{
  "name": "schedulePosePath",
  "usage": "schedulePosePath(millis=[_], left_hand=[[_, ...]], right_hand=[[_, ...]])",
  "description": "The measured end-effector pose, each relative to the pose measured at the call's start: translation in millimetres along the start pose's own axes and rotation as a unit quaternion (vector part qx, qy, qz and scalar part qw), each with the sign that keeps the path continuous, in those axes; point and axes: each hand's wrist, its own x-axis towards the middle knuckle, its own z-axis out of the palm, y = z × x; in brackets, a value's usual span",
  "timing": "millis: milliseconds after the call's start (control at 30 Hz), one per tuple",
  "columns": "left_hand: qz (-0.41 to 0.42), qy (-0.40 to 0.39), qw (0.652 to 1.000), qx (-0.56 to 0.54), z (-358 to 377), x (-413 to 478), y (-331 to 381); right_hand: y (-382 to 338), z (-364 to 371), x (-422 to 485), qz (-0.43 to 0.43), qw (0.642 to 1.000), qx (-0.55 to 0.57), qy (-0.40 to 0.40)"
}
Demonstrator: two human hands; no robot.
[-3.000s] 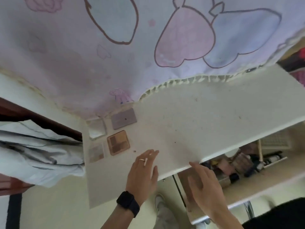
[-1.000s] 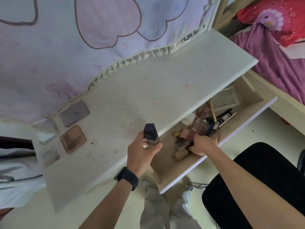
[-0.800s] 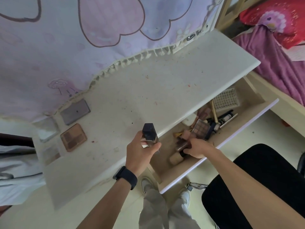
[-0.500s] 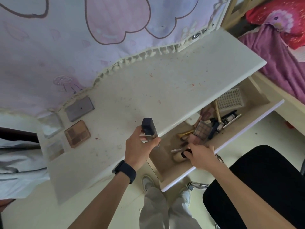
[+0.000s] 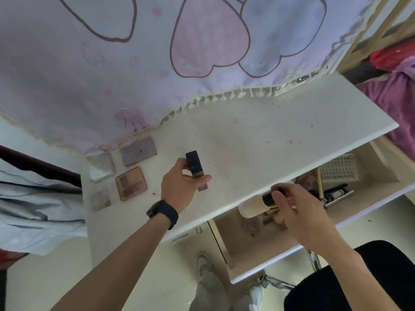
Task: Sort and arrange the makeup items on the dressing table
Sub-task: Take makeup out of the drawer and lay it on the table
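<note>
My left hand [image 5: 179, 187] holds a foundation bottle with a dark square cap [image 5: 195, 169] above the white dressing table [image 5: 258, 151]. My right hand [image 5: 294, 209] grips a cream bottle with a black cap [image 5: 253, 206], lifted over the front edge of the table and the open drawer [image 5: 258, 241]. Several flat palettes lie at the table's left end: a grey one [image 5: 138, 151], a brown eyeshadow one [image 5: 131, 183], a clear one [image 5: 100, 168] and a pale one [image 5: 100, 199].
The drawer holds more makeup, among it black tubes [image 5: 335, 191] and a white mesh basket [image 5: 339, 169]. A heart-patterned cloth [image 5: 157, 63] hangs behind the table. A black chair [image 5: 359, 281] stands at the lower right, a purple blanket [image 5: 395, 104] at the right.
My right hand has picked the cream bottle out of the drawer and raised it. My left hand has carried the dark-capped bottle further over the table, toward the palettes.
</note>
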Motion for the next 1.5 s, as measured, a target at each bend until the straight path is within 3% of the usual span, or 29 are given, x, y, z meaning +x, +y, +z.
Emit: schedulePosePath(millis=[267,600,833,1033,1267,1500], left_hand=[[0.006,0.053,0.999,-0.008,-28,72,-9],[0.020,0.079,0.997,-0.004,-35,130,-10],[0.076,0.023,0.996,0.052,-40,141,-25],[0.093,-0.026,0.989,0.112,-50,151,-39],[0.092,0.012,0.991,0.092,-40,171,-32],[0.101,0.035,0.993,0.042,-25,199,-18]], right_hand=[[-77,39,103,-0.143,0.976,-0.141,0.085],[-114,88,171,-0.202,0.948,-0.242,0.029],[-107,100,164,-0.200,0.965,-0.162,0.055],[-74,124,153,-0.056,0.996,-0.042,0.059],[-71,162,173,-0.010,0.994,-0.023,0.106],[-54,177,173,-0.037,0.989,0.028,0.141]])
